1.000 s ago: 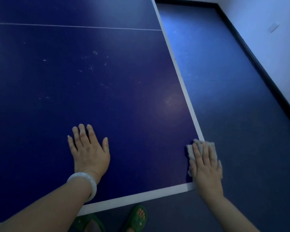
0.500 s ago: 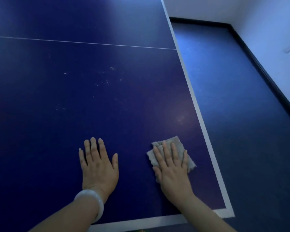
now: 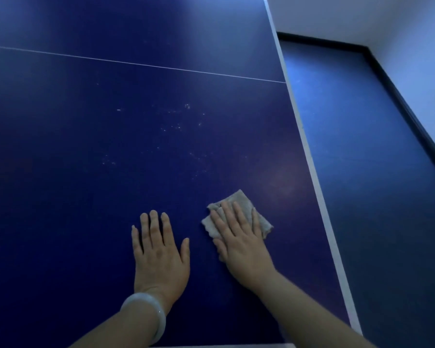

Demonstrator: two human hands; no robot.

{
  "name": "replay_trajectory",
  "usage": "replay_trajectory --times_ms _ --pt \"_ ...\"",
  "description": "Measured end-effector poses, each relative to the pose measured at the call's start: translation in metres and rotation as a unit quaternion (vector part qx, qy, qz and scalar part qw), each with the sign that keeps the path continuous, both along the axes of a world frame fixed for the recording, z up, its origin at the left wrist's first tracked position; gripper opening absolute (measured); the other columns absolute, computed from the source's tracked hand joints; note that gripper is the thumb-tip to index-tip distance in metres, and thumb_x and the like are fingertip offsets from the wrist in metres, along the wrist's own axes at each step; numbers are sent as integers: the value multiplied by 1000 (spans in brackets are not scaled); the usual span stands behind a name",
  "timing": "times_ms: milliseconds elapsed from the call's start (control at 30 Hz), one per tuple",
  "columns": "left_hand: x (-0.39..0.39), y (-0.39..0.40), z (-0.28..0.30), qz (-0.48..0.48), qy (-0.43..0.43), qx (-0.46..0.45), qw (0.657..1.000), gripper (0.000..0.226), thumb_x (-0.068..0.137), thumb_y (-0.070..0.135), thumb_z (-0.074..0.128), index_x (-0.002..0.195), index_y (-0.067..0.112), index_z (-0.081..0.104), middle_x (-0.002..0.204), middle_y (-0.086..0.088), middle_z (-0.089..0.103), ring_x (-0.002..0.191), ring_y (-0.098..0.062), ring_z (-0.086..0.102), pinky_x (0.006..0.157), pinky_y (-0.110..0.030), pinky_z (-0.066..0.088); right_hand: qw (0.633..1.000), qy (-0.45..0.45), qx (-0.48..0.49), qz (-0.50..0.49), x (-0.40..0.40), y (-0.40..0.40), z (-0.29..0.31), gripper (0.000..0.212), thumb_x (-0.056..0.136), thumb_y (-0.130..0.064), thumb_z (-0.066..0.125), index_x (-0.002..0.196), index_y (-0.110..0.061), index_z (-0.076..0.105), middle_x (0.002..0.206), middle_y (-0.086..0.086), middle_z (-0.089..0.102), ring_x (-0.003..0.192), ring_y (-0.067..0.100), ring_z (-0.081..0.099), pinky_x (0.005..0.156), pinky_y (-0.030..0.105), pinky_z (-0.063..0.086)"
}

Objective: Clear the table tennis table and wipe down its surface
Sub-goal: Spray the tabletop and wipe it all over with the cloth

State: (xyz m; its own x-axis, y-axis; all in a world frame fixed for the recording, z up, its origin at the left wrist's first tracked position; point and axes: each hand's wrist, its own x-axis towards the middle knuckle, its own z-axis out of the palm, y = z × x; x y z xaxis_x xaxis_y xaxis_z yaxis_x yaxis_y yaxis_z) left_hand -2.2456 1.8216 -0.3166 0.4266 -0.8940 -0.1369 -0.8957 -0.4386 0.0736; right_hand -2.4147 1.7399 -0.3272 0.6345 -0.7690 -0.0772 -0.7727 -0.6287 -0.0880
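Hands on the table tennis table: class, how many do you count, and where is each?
2. The left hand lies flat on the bare table tennis table. The right hand, just beside it, presses the cloth nearer the white side edge. None seem hidden.

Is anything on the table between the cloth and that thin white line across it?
Only pale specks on the blue table surface, between the grey cloth and the thin white line, per the head view.

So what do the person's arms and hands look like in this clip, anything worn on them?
Both forearms are bare, with no sleeves in view and no gloves. The left hand has a smooth, pale, translucent-looking bangle around the wrist. The right hand and its wrist carry nothing: no watch or band. No rings show on the fingers of either hand.
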Motion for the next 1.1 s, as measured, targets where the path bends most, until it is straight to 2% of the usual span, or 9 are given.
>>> replay_trajectory --times_ms 100,267,367,533,600,667,800,967,1100 --pt "1 0 -1 1 1 6 1000 81 92 52 0 152 3 19 160 -20 14 150 -33 5 121 -54 8 997 73 -4 -9 -33 -60 3 60 98 -38 5 157 -28 -1 165 0 -8 150 27 -17 116 60 -13" --pt "1 1 -1 1 7 -3 1000 77 93 51 7 151 2 22 159 -21 18 149 -34 10 120 -54 11 920 -15 84 -384 -59 -129 24 59 104 -42 20 157 -31 -4 165 2 -8 151 27 -11 116 64 -5" --pt "2 1 -1 3 5 -1 1000 77 94 51 7 151 2 24 159 -21 20 149 -34 10 120 -54 12 964 31 46 -260 4 -99 18 66 101 -39 31 157 -25 -2 165 8 -8 150 35 -8 114 69 7" --pt "3 -1 -3 5 -2 10 1000 79 92 53 -3 154 5 12 161 -18 10 150 -32 -1 121 -52 2 997 -47 59 10 57 -31 11 55 103 -48 7 156 -36 0 163 -12 -7 148 10 -22 118 47 -20" --pt "3 -1 -3 7 4 6 1000 79 92 53 -4 153 6 10 162 -18 8 150 -32 -3 121 -52 0 999 11 39 -8 24 -50 7 57 104 -40 15 157 -30 -2 164 -8 -11 148 17 -23 117 50 -20" --pt "3 -1 -4 9 9 2 1000 78 92 54 -5 153 6 5 162 -18 5 150 -32 -5 121 -52 -1 987 32 33 -154 -19 -73 7 63 103 -30 25 157 -25 -9 164 -1 -16 149 28 -20 119 59 -5" --pt "3 0 -5 10 18 1 1000 77 92 53 -5 152 5 3 162 -19 4 150 -33 -5 121 -53 1 915 -53 60 -396 -52 -59 16 56 105 -42 13 154 -34 -12 164 -1 -16 150 24 -16 118 63 0" --pt "3 1 -1 7 30 8 999 77 91 51 -7 152 5 -1 162 -19 0 149 -33 -9 120 -54 -3 961 -38 1 -274 29 21 12 57 101 -38 13 155 -24 6 164 7 10 151 28 7 117 64 3" --pt "4 0 2 3 33 15 999 75 87 48 -18 150 6 -17 160 -17 -17 146 -32 -23 119 -52 -13 961 -47 16 -273 72 39 7 59 99 -42 4 156 -27 1 164 1 0 152 21 -1 120 57 -2"
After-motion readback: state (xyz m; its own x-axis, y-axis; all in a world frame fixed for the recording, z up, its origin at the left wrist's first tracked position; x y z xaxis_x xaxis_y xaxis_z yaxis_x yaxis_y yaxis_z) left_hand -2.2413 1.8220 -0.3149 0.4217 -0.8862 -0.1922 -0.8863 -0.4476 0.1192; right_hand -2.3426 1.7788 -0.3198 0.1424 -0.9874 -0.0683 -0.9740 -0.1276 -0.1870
